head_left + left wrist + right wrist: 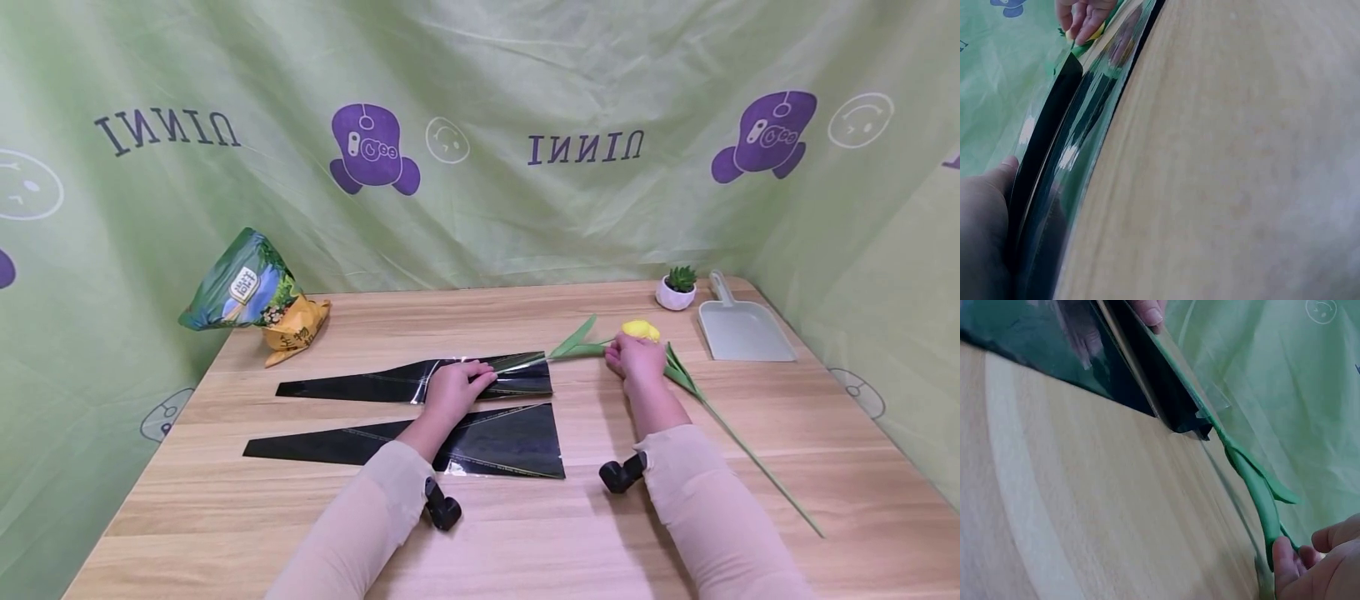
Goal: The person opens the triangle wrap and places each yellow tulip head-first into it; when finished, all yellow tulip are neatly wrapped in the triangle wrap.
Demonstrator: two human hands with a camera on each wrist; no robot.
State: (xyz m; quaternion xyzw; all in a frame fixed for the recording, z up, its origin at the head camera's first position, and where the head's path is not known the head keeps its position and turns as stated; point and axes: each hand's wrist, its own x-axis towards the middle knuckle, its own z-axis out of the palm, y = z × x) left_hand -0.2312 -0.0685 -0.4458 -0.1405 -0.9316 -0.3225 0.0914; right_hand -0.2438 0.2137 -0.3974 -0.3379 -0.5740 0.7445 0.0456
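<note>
Desk (217, 500) middle, toward far edge: flower (574, 338) along black sleeve (528, 385), inside or atop unclear | your left hand (454, 388) pinches that sleeve; your right hand (636, 357) grips the flower | you're apparently sleeving it | next likely calls for holding the sleeve open, feeding stem (1215, 425) leftward

Pale beige sleeves (348, 529), black wrist cameras (444, 510)

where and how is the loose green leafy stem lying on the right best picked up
Probably best pinched along the bare lower half of the long, thin green stem, from above and the right. It lies slantwise on the pale wood-grain table, leafless end nearer the viewer; its leaves sit close by the right hand, and the pale-sleeved right forearm is on its left.
</note>
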